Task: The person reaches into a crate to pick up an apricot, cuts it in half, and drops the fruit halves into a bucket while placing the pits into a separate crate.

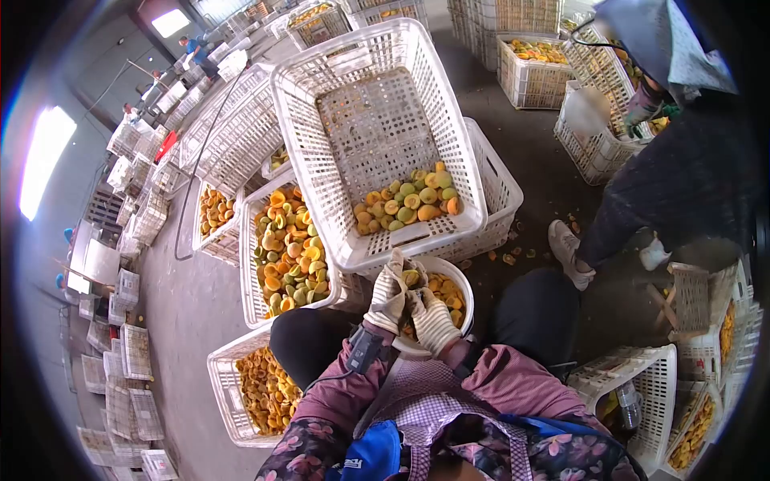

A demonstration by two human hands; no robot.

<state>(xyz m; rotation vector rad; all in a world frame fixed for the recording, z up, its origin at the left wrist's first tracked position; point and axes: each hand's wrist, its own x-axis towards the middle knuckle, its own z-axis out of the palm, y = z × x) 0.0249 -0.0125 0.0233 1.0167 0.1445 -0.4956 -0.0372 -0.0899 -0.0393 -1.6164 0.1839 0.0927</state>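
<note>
My gloved left hand (pixel 387 295) is closed around a yellow-green fruit (pixel 412 278), like a small peach or apricot. My gloved right hand (pixel 433 319) presses against the same fruit from the right, fingers closed. Whether a small tool sits in its fingers is hidden. Under both hands stands a white bucket (pixel 468 290) with orange fruit pieces in it. Just beyond, a large white crate (pixel 377 248) tilts toward me, with whole green and orange fruits (pixel 407 199) gathered at its near end.
On the left stand crates of cut fruit halves (pixel 290 248) and orange pieces (pixel 265 389). A co-worker's leg (pixel 658 196) and gloved hand (pixel 642 108) are at the right, by another crate (pixel 589 148). Fruit scraps (pixel 509 258) litter the floor. A crate (pixel 634 369) with a bottle lies at lower right.
</note>
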